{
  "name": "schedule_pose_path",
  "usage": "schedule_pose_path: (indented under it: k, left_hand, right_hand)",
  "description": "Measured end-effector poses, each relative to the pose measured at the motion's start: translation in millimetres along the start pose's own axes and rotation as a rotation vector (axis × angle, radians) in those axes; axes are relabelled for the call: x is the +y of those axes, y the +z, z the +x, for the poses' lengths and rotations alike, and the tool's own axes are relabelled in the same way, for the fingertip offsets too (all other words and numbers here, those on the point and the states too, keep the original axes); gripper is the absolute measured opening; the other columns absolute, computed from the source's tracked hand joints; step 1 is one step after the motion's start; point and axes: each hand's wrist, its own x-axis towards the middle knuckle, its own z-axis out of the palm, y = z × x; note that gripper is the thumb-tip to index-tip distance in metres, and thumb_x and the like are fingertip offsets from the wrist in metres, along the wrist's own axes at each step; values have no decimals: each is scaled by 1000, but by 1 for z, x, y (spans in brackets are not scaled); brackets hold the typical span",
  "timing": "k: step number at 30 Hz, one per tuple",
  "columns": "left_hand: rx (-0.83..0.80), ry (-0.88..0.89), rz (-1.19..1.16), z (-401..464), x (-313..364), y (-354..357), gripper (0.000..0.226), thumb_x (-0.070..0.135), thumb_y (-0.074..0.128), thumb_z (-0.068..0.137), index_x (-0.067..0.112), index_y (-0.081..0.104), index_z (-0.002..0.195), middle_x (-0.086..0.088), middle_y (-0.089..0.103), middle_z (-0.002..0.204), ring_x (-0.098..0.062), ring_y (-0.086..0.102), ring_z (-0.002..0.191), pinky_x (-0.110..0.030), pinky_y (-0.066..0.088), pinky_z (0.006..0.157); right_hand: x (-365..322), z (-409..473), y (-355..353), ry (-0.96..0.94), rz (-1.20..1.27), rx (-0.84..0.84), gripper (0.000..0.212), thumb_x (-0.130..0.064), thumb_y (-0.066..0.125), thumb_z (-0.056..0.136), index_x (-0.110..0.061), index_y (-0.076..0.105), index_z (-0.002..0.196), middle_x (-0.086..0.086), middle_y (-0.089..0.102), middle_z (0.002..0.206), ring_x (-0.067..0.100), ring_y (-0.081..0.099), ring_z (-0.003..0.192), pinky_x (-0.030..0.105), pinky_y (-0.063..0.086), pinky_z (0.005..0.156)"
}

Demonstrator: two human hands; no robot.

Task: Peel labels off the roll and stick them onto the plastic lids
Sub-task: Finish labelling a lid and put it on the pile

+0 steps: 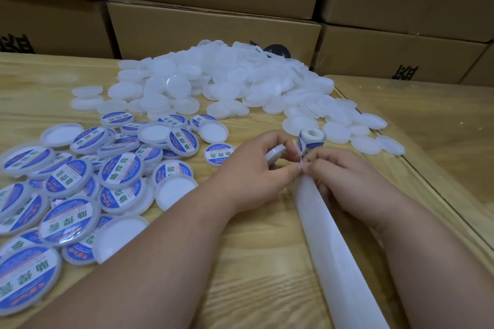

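Note:
A small label roll [311, 139] with blue and white labels stands just beyond my two hands. My left hand [256, 171] holds a plain white lid [274, 155] under its curled fingers, and its thumb and fingertips pinch a label edge at the roll. My right hand [347, 179] meets it there, pinching the backing strip [336, 254], which trails white towards me. A heap of plain white lids [227, 80] lies at the back of the table. Labelled lids [80, 181] with blue round stickers are spread at the left.
The wooden table [254, 275] has a raised edge on the right [427, 176]. Stacked cardboard boxes [213, 24] form a wall behind the table. A few lids lie upside down among the labelled ones.

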Motion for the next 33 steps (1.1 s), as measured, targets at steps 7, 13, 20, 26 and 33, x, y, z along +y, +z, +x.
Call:
schedule_pose_path:
  k: [7, 13, 20, 26, 33]
  left_hand:
    - [-48, -10, -35, 2, -1, 0, 31, 39, 85, 75, 44, 64, 96, 20, 70, 96, -2, 57, 63, -20, 51, 64]
    - [-61, 0, -46, 2, -2, 2, 30, 38, 83, 77, 43, 66, 101, 14, 70, 94, -3, 58, 63, -23, 51, 64]
    - [-66, 11, -27, 1, -2, -1, 18, 34, 73, 90, 44, 66, 104, 14, 71, 90, -12, 66, 82, -30, 56, 77]
    - [-11, 3, 13, 3, -4, -3, 22, 29, 68, 91, 48, 68, 100, 19, 70, 92, -1, 65, 88, -19, 52, 75]
    - [-34, 19, -30, 4, -5, -1, 20, 28, 72, 90, 42, 66, 103, 12, 71, 83, -3, 61, 71, -23, 53, 70]
  right_hand:
    - [4, 6, 5, -8, 155, 103, 25, -6, 57, 89, -17, 68, 70, -7, 54, 49, 5, 45, 37, 14, 34, 37]
    - [6, 6, 8, -34, 104, 105, 30, -8, 61, 93, -15, 69, 66, -14, 55, 51, 1, 43, 39, 12, 33, 39]
    - [5, 5, 8, -62, 130, 100, 21, -10, 63, 94, -13, 70, 74, -8, 56, 50, 2, 46, 40, 11, 34, 38]
    - [8, 5, 6, -78, 156, 2, 5, -8, 70, 93, -9, 70, 88, -3, 62, 65, 5, 54, 55, 14, 42, 50]
    - [11, 5, 2, -60, 175, -52, 5, -11, 71, 92, -13, 76, 92, 6, 73, 83, 15, 65, 77, 29, 50, 73]
